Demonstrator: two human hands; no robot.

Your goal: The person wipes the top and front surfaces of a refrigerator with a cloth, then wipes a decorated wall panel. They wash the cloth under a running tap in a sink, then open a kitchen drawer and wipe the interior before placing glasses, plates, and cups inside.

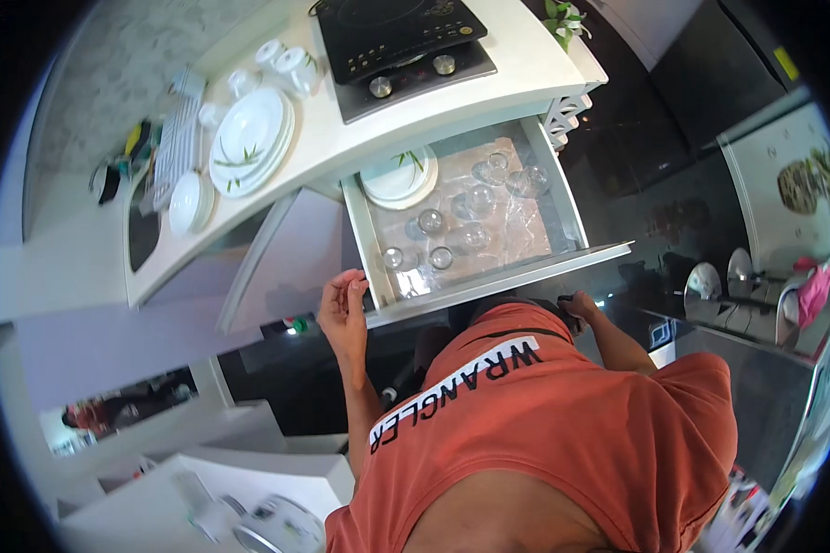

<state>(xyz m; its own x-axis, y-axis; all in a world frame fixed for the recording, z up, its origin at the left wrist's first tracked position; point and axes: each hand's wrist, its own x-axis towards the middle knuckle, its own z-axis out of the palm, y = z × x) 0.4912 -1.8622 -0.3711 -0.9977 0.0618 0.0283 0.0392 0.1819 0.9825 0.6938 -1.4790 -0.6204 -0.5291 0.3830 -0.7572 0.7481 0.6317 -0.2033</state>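
Observation:
A white drawer (456, 294) stands pulled out before me. Stacked white plates with a green leaf print (395, 181) lie in its back left corner, and several clear glasses (481, 199) stand across its lined bottom. My left hand (342, 304) is at the drawer's left side near the front, its fingers bent and the fingertips close to the outer edge; whether they touch it I cannot tell. Down by my right hip is my right hand (581, 307), partly hidden, with something dark at its fingers that I cannot make out.
On the counter above are an induction cooktop (401, 34), stacked plates (252, 142), bowls (188, 202), white mugs (296, 68) and a dish rack (180, 138). An open cabinet door (277, 263) stands left of the drawer. Pans (704, 283) lie at the far right.

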